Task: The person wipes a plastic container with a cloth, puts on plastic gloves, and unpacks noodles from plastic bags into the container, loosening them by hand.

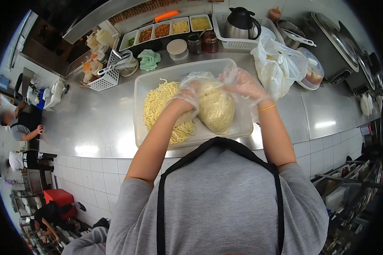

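Note:
A clear plastic bag of noodles (pixel 217 111) bulges over the right half of a translucent plastic tub (pixel 184 67). My left hand (pixel 186 96), in a thin clear glove, is closed on the gathered plastic at the bag's upper left. On the other side my right hand (pixel 244 85), gloved the same way and a little blurred, grips the bag's loose top. The plastic hides some of my fingertips. Loose yellow noodles (pixel 161 102) lie in the tub's left half, beside my left forearm.
Behind the tub stand topping containers (pixel 162 30), a lidded tub (pixel 177 49), dark jars (pixel 210 41) and a green cloth (pixel 149 59). A white basket of bottles (pixel 104 80) is at left. To the right are a white plastic bag (pixel 278 70) and a steel jug (pixel 241 24). Co-workers (pixel 25 127) stand far left.

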Motion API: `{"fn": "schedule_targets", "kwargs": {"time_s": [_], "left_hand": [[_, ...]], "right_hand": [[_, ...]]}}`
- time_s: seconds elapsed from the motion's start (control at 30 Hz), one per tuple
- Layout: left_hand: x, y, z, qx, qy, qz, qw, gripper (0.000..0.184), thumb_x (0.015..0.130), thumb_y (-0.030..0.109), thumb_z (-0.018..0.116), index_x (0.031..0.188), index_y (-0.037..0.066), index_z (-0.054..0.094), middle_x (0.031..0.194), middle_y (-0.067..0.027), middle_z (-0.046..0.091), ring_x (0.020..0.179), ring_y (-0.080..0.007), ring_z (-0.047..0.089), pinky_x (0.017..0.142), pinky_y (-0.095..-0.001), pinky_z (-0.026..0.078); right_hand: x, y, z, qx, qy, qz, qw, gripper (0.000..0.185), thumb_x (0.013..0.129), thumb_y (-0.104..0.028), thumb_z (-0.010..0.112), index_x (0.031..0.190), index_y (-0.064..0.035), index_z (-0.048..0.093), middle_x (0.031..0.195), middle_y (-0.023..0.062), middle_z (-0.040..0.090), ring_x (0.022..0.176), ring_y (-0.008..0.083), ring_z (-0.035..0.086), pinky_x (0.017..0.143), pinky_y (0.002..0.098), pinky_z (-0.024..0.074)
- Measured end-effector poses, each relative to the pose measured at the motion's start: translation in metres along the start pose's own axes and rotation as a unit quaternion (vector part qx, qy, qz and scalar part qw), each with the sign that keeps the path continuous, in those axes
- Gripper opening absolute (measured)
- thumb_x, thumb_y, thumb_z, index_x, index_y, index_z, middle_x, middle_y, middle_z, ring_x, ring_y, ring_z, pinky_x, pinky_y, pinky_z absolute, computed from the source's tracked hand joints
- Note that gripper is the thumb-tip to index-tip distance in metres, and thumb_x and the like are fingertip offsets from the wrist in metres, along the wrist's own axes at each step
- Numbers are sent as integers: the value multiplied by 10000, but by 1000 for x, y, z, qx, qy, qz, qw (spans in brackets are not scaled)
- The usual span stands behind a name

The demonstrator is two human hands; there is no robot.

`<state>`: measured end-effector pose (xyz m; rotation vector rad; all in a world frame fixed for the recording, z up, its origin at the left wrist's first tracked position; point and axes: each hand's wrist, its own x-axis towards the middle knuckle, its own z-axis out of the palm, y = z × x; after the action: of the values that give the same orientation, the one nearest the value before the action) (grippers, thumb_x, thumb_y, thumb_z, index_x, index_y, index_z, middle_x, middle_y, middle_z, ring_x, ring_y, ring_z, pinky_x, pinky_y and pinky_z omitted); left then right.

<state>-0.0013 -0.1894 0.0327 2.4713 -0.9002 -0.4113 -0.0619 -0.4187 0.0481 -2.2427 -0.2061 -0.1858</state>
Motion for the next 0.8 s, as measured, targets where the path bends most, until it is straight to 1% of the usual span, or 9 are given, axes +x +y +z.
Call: {"fn": "schedule_targets", "kwargs": {"time_s": [0.07,0.17,0.23,0.33,0.47,0.53,0.63,0.77,0.8], "left_hand": [[-4,4,-8,15,-27,21,999,535,748,90,529,1259,25,384,1271,-192,412,1191,-313,390,1010,-335,304],[-13,21,-8,-21,64,27,997,541,722,87,592,1232,48,417,1244,-176,437,1150,-320,418,996,-360,315],[-10,44,-8,-42,199,196,959,562,691,93,651,1211,72,441,1232,-149,451,1114,-320,440,964,-393,340],[-3,86,-12,-56,247,332,909,513,692,97,655,1174,88,478,1205,-122,473,1093,-300,454,957,-405,337],[4,139,-8,-42,218,437,872,494,683,68,643,1157,103,504,1191,-106,485,1102,-277,457,950,-383,340],[14,164,4,-50,239,541,805,460,666,42,633,1110,113,535,1183,-100,496,1094,-257,468,943,-372,340],[24,174,46,126,96,468,869,462,645,17,626,1089,113,541,1170,-93,509,1070,-264,487,910,-386,367],[35,158,72,199,82,483,849,443,633,16,615,1062,106,549,1122,-82,533,1028,-272,505,874,-404,387],[35,168,63,109,130,478,862,436,660,57,587,1084,139,531,1127,-73,515,1041,-255,496,881,-402,368]], "right_hand": [[0,-8,-24,84,-67,36,994,273,703,-162,631,931,-26,569,858,115,603,796,218,579,731,308,448],[-5,-17,-47,108,165,39,980,280,701,-141,651,933,-21,552,891,102,573,839,184,541,756,300,432],[-6,-24,-48,51,231,0,972,257,711,-118,640,931,-21,551,885,108,571,839,199,547,755,306,434],[-18,-25,-58,-47,319,-43,946,198,735,-70,612,916,-18,551,876,115,567,816,227,568,747,324,439],[-42,-18,-80,-88,367,-25,926,193,750,-96,616,916,-17,558,888,90,590,814,195,576,762,309,436],[-53,-20,-87,-96,382,-9,919,190,773,-110,609,927,-11,559,907,77,602,844,168,573,785,295,432],[-67,-16,-103,-69,428,-12,901,194,772,-119,615,922,-6,565,911,89,600,844,173,573,787,294,432],[-94,-14,-125,-103,493,-27,864,171,758,-113,611,883,-4,573,850,97,611,783,201,585,742,302,444],[-100,-15,-126,-103,497,-18,861,176,765,-120,611,882,6,573,853,94,612,793,191,582,745,297,445]]}}
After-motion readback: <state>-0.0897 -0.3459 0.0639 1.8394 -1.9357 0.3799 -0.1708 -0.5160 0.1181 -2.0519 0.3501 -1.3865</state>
